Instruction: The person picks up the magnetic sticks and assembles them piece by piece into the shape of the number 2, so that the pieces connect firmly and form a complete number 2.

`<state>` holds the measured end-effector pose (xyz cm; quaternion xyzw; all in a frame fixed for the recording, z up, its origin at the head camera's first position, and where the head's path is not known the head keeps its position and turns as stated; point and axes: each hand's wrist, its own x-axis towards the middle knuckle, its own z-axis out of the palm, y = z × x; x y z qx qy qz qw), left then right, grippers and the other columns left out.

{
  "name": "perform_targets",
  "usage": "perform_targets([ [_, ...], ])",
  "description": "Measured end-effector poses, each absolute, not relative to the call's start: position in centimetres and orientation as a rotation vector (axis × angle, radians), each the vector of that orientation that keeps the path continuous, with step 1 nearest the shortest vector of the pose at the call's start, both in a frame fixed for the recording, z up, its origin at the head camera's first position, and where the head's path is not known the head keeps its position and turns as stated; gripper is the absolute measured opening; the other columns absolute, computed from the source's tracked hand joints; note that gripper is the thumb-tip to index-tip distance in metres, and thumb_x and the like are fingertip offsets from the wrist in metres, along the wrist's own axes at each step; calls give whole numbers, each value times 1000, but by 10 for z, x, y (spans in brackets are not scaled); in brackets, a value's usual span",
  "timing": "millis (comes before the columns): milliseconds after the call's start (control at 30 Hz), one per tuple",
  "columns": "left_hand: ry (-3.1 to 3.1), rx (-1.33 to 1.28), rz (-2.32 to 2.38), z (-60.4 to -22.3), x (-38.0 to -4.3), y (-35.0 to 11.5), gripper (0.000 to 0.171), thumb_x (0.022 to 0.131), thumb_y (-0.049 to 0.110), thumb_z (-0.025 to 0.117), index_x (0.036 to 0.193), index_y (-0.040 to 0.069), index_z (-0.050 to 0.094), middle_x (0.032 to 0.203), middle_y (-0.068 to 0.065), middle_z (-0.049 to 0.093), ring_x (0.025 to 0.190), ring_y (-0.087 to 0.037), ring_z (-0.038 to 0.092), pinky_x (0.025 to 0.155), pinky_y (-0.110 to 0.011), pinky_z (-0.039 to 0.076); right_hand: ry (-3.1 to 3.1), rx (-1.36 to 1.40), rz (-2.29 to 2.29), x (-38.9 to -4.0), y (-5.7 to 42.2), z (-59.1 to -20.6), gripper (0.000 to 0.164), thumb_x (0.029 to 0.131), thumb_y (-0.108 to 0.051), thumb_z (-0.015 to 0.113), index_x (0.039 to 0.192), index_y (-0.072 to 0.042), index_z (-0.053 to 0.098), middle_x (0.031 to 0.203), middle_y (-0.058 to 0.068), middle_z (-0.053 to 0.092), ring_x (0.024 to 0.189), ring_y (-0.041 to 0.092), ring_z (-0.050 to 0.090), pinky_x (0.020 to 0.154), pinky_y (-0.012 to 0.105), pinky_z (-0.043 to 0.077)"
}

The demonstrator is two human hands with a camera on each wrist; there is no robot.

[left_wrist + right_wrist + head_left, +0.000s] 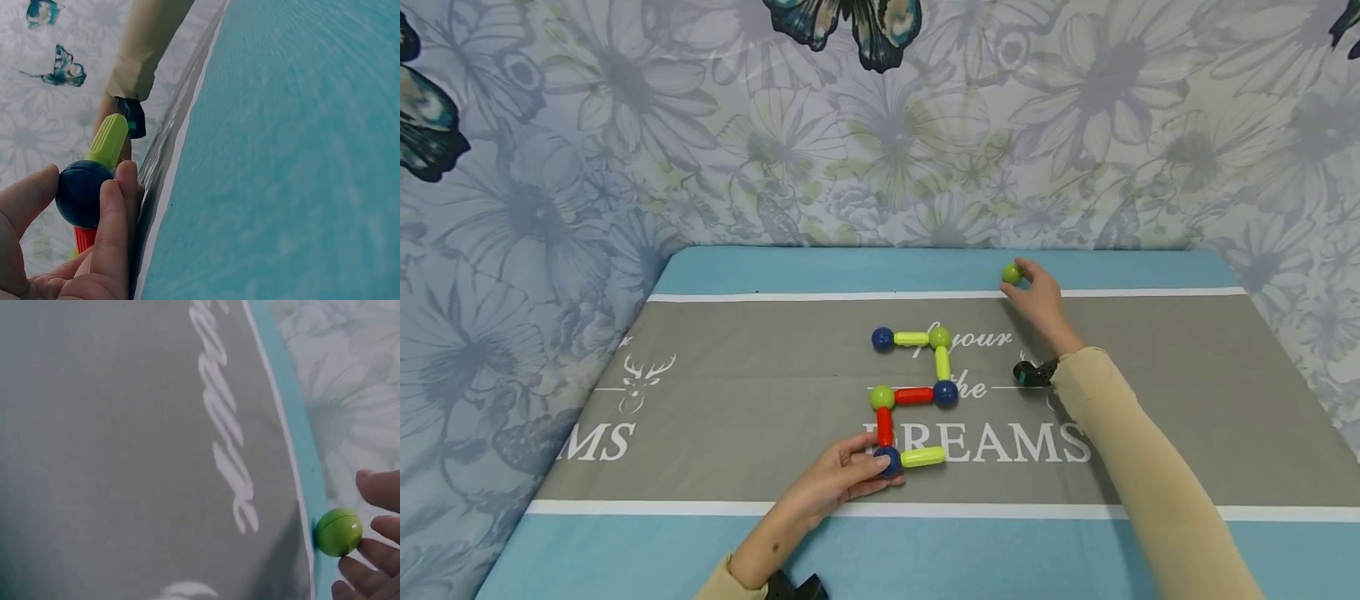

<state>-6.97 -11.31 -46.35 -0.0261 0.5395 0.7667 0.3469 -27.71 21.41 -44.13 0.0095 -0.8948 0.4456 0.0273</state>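
In the head view my left hand (842, 475) pinches a dark blue ball (84, 194) between thumb and fingers. The ball is the near end joint of a zigzag of sticks and balls. A yellow-green stick (922, 457) points right from it, and a red stick (885, 427) runs away to a green ball (882, 397). At the table's far edge, my right hand (1037, 300) has its fingers around a loose green ball (339, 532). In the right wrist view the fingertips are at this ball, while the thumb stands apart from it.
The chain continues over another red stick (913, 396), a blue ball (946, 393), yellow-green sticks and a green ball (940, 337) to a far blue ball (883, 339). A grey printed runner (737, 375) covers the blue tabletop (647, 550). A flowered wall (700, 167) stands behind.
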Motion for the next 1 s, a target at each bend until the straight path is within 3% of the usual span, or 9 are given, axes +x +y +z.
perform_targets([
  [300,1403,-83,1992,-465,-69,-115,61,92,9,59,140,-12,26,119,-24,57,97,-30,63,83,-31,49,-2798,72,1155,-299,217,-459,45,92,-10,61,131,7,47,128,28,48,117,41,44,95,51,36],
  [733,1393,-74,2001,-463,-66,-113,58,93,8,58,140,-11,28,114,-22,60,98,-31,63,82,-31,49,-2781,144,1182,-331,216,-463,41,91,-14,62,127,5,52,123,25,53,116,38,46,97,49,35],
  [867,1408,-75,2002,-461,-66,-115,58,93,7,58,140,-11,29,114,-22,60,98,-32,63,82,-31,49,-2906,363,1112,-347,208,-455,59,90,-19,63,140,0,38,140,22,39,128,38,33,104,49,25],
  [1000,1407,-67,2005,-460,-66,-116,55,93,6,58,138,-11,31,114,-23,60,98,-33,62,82,-32,49,-2990,729,1085,-362,183,-447,59,90,-14,65,141,0,39,143,22,35,131,38,29,105,50,22],
])
